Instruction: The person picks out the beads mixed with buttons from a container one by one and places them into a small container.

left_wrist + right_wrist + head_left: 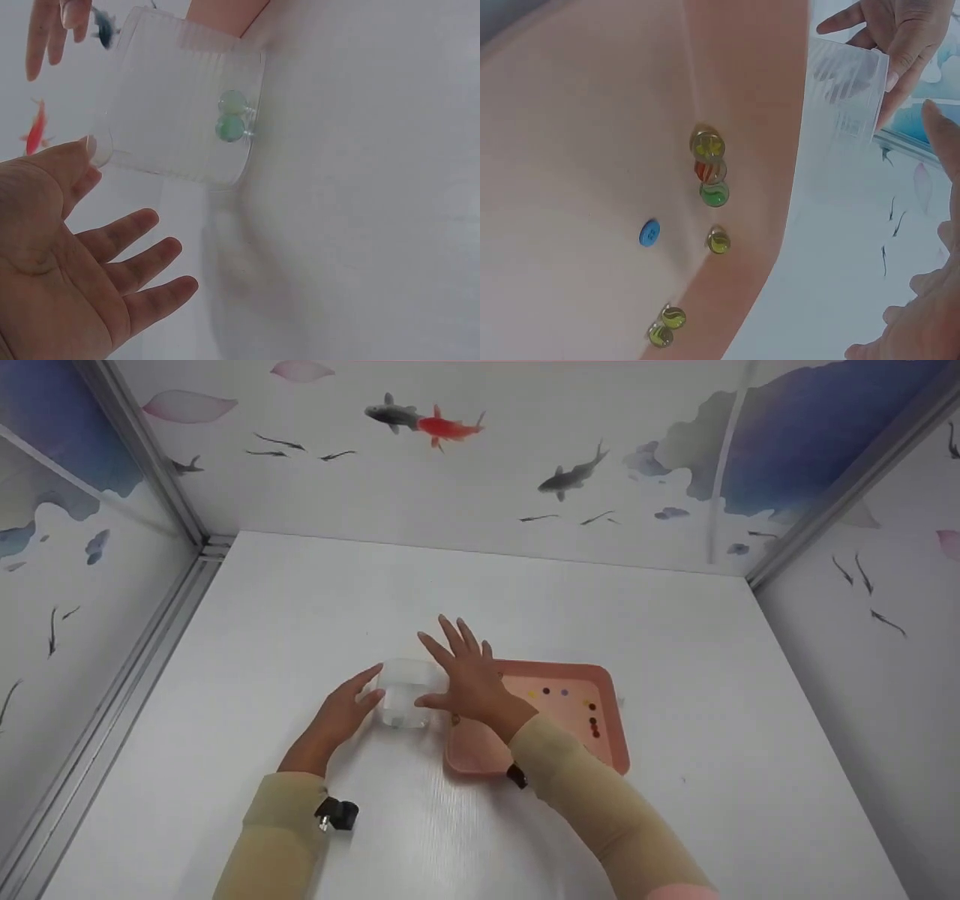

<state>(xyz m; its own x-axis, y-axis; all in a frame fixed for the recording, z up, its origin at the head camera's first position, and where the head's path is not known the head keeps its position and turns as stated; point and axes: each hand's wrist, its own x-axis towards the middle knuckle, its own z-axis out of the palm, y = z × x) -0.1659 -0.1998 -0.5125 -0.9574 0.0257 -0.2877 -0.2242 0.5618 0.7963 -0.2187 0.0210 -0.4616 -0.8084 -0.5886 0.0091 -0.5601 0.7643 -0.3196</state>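
A clear plastic container stands on the table with green marbles near its bottom. My left hand touches its left side at the rim with thumb and index finger. In the left wrist view the other fingers of that hand are spread beside the container, off it. My right hand hovers over the left edge of the pink tray, fingers spread and nothing visible in them. Marbles and a blue button lie in the tray, in the right wrist view.
The tray stands just right of the container on the white table. More small coloured pieces lie along the tray's right side. Panels printed with fish border the table at the back and both sides.
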